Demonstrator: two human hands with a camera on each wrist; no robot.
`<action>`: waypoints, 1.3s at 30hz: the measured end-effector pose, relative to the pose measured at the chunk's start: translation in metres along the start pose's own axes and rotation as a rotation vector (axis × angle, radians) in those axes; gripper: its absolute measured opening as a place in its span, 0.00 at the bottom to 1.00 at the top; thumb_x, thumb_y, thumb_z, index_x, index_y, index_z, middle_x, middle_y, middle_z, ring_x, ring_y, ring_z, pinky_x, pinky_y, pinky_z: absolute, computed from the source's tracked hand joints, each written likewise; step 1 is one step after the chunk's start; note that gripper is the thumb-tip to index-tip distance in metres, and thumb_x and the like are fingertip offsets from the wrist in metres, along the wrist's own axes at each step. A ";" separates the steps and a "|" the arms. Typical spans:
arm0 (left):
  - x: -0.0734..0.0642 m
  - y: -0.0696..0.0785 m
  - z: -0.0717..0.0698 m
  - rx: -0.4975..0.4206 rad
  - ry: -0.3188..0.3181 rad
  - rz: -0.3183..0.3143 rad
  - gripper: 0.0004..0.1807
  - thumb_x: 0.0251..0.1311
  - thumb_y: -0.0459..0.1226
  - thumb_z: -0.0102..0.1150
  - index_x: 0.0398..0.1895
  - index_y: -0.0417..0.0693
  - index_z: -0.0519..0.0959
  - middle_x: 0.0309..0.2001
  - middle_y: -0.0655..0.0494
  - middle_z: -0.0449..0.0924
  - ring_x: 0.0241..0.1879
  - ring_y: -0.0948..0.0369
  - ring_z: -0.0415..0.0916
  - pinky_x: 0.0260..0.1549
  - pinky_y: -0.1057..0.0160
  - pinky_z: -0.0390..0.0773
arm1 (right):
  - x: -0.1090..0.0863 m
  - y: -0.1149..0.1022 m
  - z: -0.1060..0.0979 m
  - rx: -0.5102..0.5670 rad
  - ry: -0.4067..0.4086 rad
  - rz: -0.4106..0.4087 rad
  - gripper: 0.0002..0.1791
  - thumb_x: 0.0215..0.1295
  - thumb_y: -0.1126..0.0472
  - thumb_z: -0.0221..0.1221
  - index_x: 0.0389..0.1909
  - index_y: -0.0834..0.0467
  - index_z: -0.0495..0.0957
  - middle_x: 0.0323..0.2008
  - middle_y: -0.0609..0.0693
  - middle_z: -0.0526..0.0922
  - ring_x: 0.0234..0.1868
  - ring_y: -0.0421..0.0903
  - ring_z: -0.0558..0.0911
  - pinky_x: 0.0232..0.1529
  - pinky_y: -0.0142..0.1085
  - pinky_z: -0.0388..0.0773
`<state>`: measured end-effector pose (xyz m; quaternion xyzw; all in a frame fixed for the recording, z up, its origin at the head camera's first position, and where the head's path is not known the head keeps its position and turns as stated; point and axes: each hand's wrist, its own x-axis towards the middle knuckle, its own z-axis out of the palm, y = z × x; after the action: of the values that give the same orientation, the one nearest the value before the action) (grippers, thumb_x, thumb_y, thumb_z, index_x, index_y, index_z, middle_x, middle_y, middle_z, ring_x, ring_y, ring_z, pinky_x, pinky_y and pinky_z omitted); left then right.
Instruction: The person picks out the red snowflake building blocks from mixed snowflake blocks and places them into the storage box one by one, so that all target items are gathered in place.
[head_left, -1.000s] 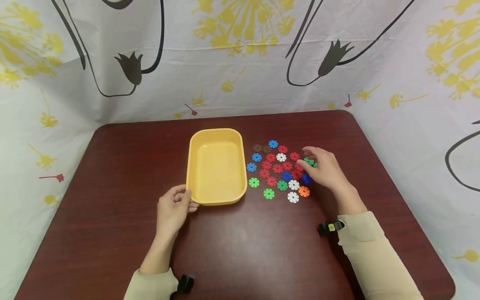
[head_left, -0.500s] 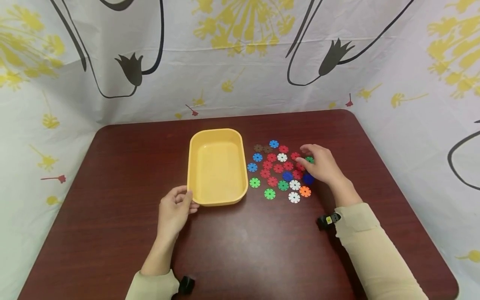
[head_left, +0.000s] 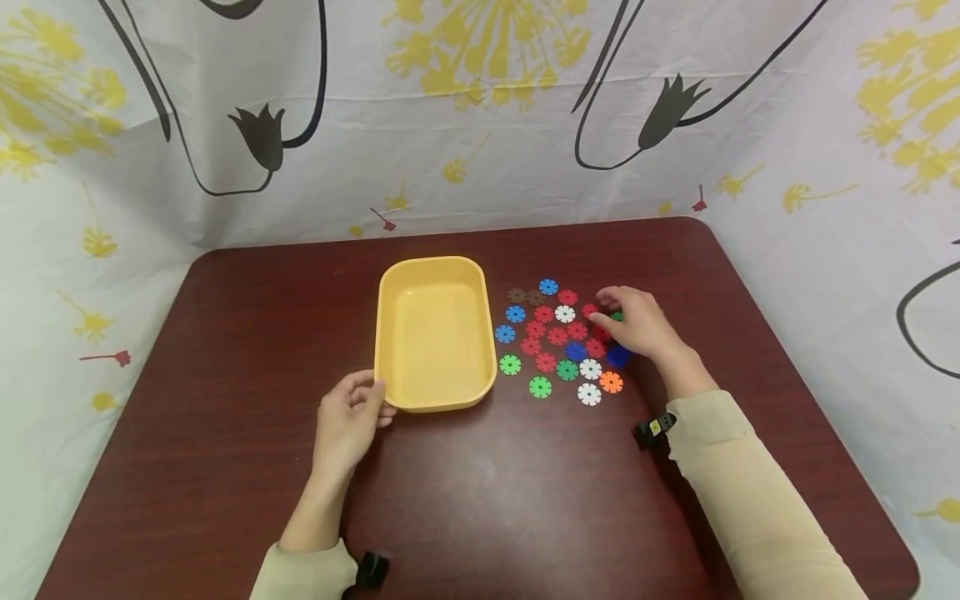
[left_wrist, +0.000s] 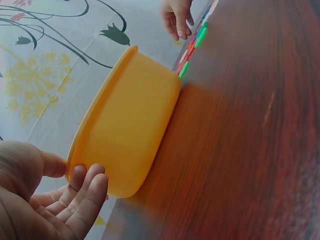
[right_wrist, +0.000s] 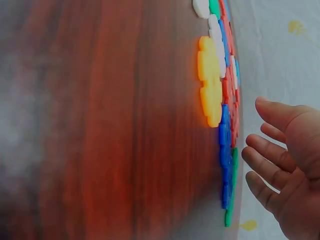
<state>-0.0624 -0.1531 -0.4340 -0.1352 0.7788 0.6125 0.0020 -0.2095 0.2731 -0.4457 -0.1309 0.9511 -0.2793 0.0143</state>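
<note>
My left hand [head_left: 347, 423] pinches the near-left corner of a yellow plastic tray [head_left: 386, 333], thumb at the rim and fingers against the outer wall. The left wrist view shows the tray's side wall [left_wrist: 130, 115] and these fingers [left_wrist: 90, 200]. My right hand [head_left: 641, 323] hovers over the right side of a spread of notched plastic discs, fingers loosely bent and apart, holding nothing. Under and beside it lie red discs [head_left: 595, 347], a green disc [head_left: 617, 317] partly hidden, and a dark blue disc [head_left: 619, 357]. In the right wrist view, a gap separates this hand [right_wrist: 295, 155] from the discs.
Right of the tray, the flat discs include white [head_left: 589, 394], orange [head_left: 611, 382], light green [head_left: 540, 387], light blue [head_left: 505, 333] and brown [head_left: 517, 295] ones. They lie on a dark red-brown table [head_left: 480, 500]. A patterned cloth [head_left: 480, 125] hangs behind it.
My right hand has shifted slightly left and away from me over the discs, mostly in the first half second. The left hand and the tray stay put.
</note>
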 end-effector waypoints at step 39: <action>0.003 -0.007 0.001 0.004 -0.007 0.012 0.18 0.74 0.36 0.55 0.62 0.35 0.73 0.37 0.41 0.84 0.31 0.53 0.85 0.29 0.64 0.85 | 0.021 0.007 0.001 0.060 -0.173 0.119 0.20 0.69 0.57 0.66 0.49 0.62 0.66 0.36 0.59 0.75 0.31 0.52 0.72 0.37 0.42 0.73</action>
<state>-0.0641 -0.1547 -0.4412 -0.1286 0.7809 0.6113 0.0014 -0.2312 0.2729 -0.4489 -0.0974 0.9436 -0.2940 0.1168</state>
